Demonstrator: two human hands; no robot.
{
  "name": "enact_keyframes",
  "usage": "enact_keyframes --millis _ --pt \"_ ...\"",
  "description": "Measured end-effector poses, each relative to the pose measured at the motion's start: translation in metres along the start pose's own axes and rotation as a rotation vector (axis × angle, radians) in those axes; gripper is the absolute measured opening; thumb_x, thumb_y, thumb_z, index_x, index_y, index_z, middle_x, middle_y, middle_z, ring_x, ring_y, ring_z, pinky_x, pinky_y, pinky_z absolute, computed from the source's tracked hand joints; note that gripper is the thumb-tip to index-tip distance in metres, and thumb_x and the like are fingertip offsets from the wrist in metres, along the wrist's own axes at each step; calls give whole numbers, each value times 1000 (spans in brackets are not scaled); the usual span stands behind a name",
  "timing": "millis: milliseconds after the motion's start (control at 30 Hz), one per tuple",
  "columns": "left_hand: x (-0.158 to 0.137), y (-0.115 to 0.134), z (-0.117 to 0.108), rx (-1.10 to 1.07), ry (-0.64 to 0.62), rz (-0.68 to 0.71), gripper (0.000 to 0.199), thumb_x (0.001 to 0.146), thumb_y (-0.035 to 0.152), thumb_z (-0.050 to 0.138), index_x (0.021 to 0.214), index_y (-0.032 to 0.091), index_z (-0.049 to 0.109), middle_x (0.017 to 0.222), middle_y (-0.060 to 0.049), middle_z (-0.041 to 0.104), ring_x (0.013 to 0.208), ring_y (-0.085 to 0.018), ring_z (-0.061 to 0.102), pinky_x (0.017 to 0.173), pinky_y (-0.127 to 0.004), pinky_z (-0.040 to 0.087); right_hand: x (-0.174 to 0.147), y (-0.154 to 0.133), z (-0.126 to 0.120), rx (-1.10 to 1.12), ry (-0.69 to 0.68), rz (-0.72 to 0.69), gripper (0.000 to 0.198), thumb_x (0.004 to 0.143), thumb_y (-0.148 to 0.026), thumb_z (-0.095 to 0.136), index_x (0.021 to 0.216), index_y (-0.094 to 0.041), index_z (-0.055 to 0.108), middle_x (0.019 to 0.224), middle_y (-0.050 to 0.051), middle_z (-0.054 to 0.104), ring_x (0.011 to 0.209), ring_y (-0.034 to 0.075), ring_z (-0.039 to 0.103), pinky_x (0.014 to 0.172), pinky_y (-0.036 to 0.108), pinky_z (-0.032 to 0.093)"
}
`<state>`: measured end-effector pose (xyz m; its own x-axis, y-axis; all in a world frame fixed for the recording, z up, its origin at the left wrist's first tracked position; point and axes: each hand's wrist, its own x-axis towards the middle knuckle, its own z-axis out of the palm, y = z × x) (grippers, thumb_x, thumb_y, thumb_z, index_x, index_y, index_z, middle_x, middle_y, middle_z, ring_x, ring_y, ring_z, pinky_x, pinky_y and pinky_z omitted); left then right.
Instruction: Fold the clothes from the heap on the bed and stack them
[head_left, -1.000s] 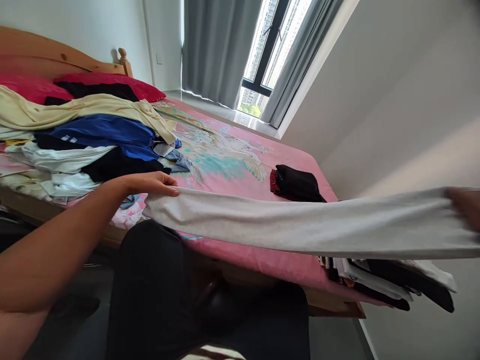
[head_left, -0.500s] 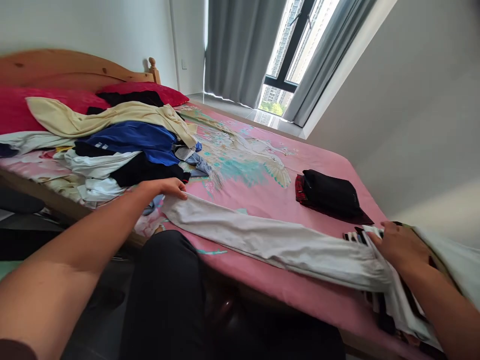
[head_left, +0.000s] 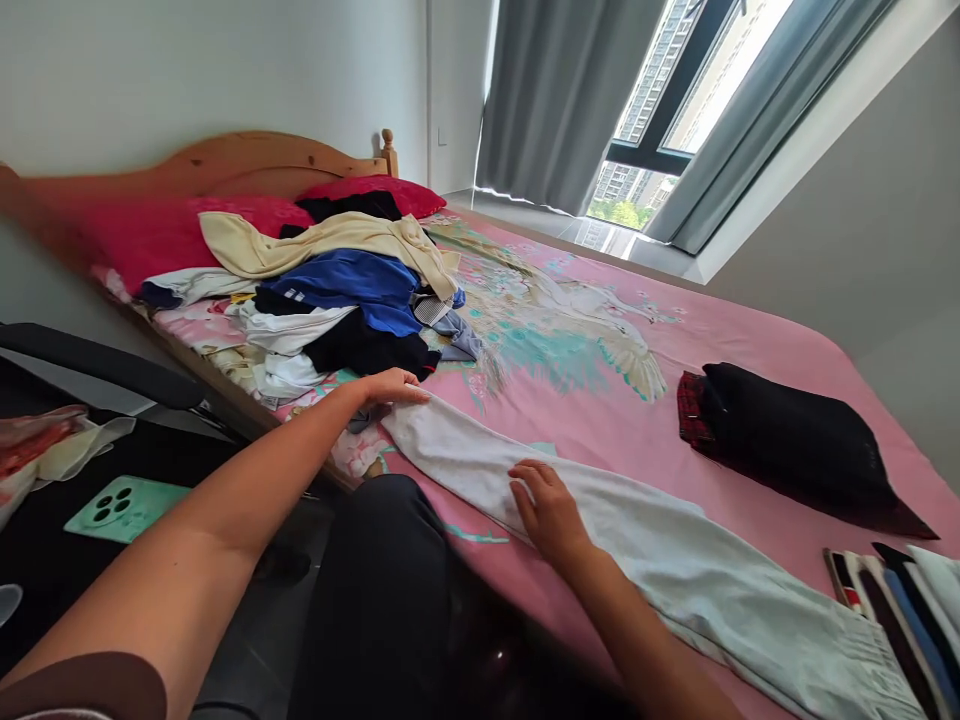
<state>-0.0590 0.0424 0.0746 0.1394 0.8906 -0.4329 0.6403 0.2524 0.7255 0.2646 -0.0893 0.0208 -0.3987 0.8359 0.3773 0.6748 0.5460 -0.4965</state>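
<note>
Dial centred on the right hand (head_left: 546, 512). Item: pale grey-white garment (head_left: 622, 530), laid lengthwise along the near edge of a pink bed sheet (head_left: 592, 425), from ten o'clock to four; its gathered end runs out of my sight at four. Left hand (head_left: 397, 387), ten o'clock: thumb and fingers pinching the garment's far end. Right hand: loose, fingers slightly spread, gripping nothing, over the garment's middle; whether the palm presses it, I cannot tell. Markings: white mark on a blue garment (head_left: 352, 285) at ten, too small to read; faint pale specks on a black folded garment (head_left: 795, 440), between two and three, illegible. Part-hidden: a green phone (head_left: 124, 508) at nine, camera side up, one end under the left forearm; red-checked cloth (head_left: 694, 410), mostly beneath the black one; a folded stack (head_left: 900, 610), between three and four, cut short.
</note>
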Motion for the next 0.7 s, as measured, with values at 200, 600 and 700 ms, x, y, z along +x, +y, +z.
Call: enact_keyframes --millis 200,600,700 --pt "-5 -22 1 2 -16 -104 64 54 75 63 71 14 59 54 2 46 45 -9 37 45 -23 25 1 -2 49 -194 -36 -15 32 90 -25 47 121 -20 52 125 7 52 119 24 43 109 46 29" --pt "-18 -47 21 -39 192 -28 45 62 59 61 72 15 59 61 1 52 60 -14 47 52 -23 31 -1 -3 50 -235 -30 -17 32 90 -26 46 121 -20 52 125 7 51 119 24 43 108 45 30" --pt "-27 -43 18 -39 40 -74 41 54 51 71 72 15 63 64 0 57 60 -15 50 52 -23 34 -3 -2 52 -241 -23 -22 32 90 -26 46 121 -20 52 125 7 51 118 24 43 108 46 30"
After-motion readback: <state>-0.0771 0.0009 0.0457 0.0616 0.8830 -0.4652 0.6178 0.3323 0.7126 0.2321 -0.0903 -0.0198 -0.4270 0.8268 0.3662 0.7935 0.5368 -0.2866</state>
